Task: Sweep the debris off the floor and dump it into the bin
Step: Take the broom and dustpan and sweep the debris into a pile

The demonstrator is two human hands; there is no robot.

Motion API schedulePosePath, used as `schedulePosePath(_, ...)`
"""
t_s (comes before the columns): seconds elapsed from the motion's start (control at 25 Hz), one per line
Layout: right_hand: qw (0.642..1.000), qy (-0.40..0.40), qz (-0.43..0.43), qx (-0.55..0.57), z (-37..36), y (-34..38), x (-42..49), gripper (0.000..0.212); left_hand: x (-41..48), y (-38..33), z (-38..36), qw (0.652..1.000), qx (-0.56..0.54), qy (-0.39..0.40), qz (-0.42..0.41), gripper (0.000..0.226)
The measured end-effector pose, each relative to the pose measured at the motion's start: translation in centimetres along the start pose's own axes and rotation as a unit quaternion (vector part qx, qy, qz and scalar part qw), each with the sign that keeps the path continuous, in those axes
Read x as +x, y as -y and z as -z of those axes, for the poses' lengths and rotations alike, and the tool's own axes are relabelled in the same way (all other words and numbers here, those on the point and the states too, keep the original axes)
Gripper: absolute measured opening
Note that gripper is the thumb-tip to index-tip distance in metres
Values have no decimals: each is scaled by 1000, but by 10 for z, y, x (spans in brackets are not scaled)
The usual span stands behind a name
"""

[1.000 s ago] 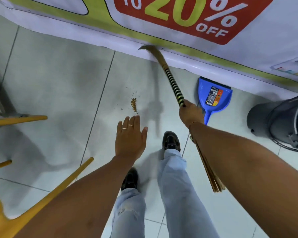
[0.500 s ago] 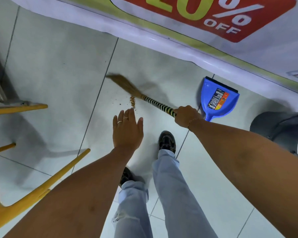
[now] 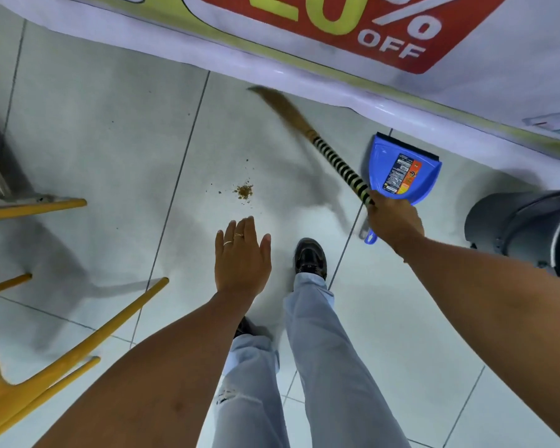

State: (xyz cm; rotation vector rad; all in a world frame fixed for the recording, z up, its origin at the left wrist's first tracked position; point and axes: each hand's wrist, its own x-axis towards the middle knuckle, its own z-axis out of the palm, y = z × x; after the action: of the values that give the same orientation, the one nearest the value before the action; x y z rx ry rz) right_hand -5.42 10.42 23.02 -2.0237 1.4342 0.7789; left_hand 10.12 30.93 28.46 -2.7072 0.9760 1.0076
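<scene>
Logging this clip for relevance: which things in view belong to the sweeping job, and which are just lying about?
Part of the job:
- broom, gripped by the right hand
- debris on the tiles
- blue dustpan, lying on the floor by the banner
- grey bin at right

Just lying about:
- yellow chair legs
- sale banner
- left hand, open and empty

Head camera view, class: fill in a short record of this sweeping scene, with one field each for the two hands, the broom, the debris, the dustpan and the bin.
left hand: open, flat, empty, held above the floor
right hand: gripping the broom handle
broom: bristles blurred, near the banner's foot
debris: small brown pile on a tile, crumbs scattered around it
dustpan: blue, on the floor by the banner
bin: grey, at right edge, partly visible
</scene>
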Motion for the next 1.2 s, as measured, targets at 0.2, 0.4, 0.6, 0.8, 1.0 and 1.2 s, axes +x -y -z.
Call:
schedulePosePath(0.2,993,79,27,-77,-20,24,7,36,-3,9,-8,1000,6,3,1,53)
schedulePosePath(0.4,989,126,16,-70,-64,37,-49,39,-6,35,0,999,6,-25,-27,53)
schedulePosePath(0.6,992,115,-1,-57,-107,57,-126,39,-24,90,9,996,23,-42,-79,52)
schedulePosePath(0.8,996,6,-65,67,-142,68,-206,43,-54,162,17,990,44,-48,-121,50)
schedulePosePath(1.0,971,43,-196,132,-199,92,-248,35,-78,214,10,990,52,-40,-124,49)
schedulePosePath(1.2,927,142,-263,228,-268,147,-260,36,-88,245,-19,991,34,-28,-126,46)
